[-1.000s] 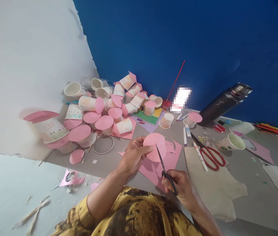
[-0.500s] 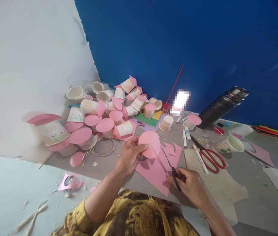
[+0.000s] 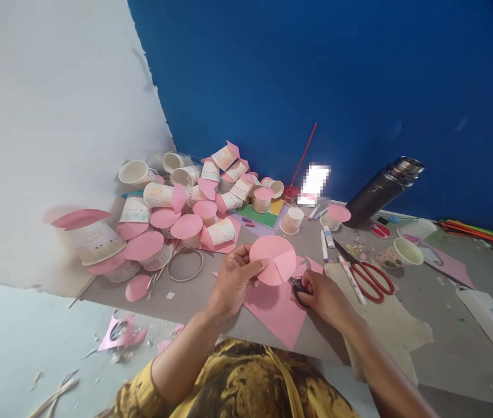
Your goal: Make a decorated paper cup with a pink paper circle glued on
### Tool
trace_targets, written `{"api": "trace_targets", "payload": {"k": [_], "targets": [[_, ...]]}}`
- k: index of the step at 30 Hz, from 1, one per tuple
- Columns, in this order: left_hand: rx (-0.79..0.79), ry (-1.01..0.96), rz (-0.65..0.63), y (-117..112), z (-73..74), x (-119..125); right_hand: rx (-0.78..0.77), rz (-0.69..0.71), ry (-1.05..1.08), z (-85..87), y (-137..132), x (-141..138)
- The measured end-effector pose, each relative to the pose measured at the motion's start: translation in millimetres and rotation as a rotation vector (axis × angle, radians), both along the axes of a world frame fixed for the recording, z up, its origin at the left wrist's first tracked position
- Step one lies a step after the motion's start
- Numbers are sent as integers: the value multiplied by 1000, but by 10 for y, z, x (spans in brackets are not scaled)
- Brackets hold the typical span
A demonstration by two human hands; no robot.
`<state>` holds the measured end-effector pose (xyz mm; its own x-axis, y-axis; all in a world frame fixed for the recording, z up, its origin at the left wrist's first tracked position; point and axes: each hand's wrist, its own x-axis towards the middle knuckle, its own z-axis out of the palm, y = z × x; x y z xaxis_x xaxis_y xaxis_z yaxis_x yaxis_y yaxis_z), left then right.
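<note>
My left hand (image 3: 234,280) pinches the left edge of a pink paper circle (image 3: 277,255), thumb on top. A slit or crease shows across the circle. In my right hand (image 3: 322,295) is a pair of small dark-handled scissors (image 3: 299,291), held just below the circle's right edge; their blades are mostly hidden by the paper. Beneath both hands lies a larger pink paper sheet (image 3: 279,316), with cut pink scraps (image 3: 313,264) at its far end.
Many paper cups with pink paper tops (image 3: 187,226) are heaped at the left. Red-handled scissors (image 3: 372,281), a white marker (image 3: 354,281) and a cloth (image 3: 396,325) lie to the right. A dark flask (image 3: 377,191) leans against the blue wall. A grey ring (image 3: 185,265) lies left.
My right hand has brought the scissors up and left to the paper circle. The circle has turned and shifted slightly right in my left hand. The view has moved a little.
</note>
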<state>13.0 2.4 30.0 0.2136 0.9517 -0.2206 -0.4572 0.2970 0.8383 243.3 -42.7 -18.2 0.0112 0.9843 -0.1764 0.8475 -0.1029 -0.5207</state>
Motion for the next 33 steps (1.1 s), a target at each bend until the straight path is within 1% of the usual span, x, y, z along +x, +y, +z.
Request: {"api": "trace_targets", "payload": {"k": [3, 5, 6, 8, 9, 10, 13, 16, 20, 27, 33], "targets": [[-21, -33, -42, -8, -5, 11, -100, 48, 177, 52, 39, 83], [-28, -39, -63, -20, -22, 33, -124, 21, 393, 136, 28, 117], [-32, -35, -71, -28, -31, 47, -111, -13, 534, 192, 16, 117], [-41, -25, -89, -45, -43, 77, -26, -89, 787, 320, -9, 80], [-46, -24, -96, -53, -43, 90, 2, -86, 882, 383, -17, 45], [-56, -29, -105, -61, -39, 100, 31, -77, 934, 439, -20, 3], [-118, -81, -160, -80, -15, 105, 132, -81, 893, 535, -6, -129], [-170, -127, -197, -96, -6, 86, 202, -95, 849, 538, -1, -224], [-142, -151, -162, -132, -38, 85, 193, -108, 867, 518, -41, -318], [-100, -179, -61, -239, -57, 144, 182, -186, 890, 522, -132, -481], [-106, -237, -121, -267, -72, 148, 165, -201, 972, 526, -184, -530]]}}
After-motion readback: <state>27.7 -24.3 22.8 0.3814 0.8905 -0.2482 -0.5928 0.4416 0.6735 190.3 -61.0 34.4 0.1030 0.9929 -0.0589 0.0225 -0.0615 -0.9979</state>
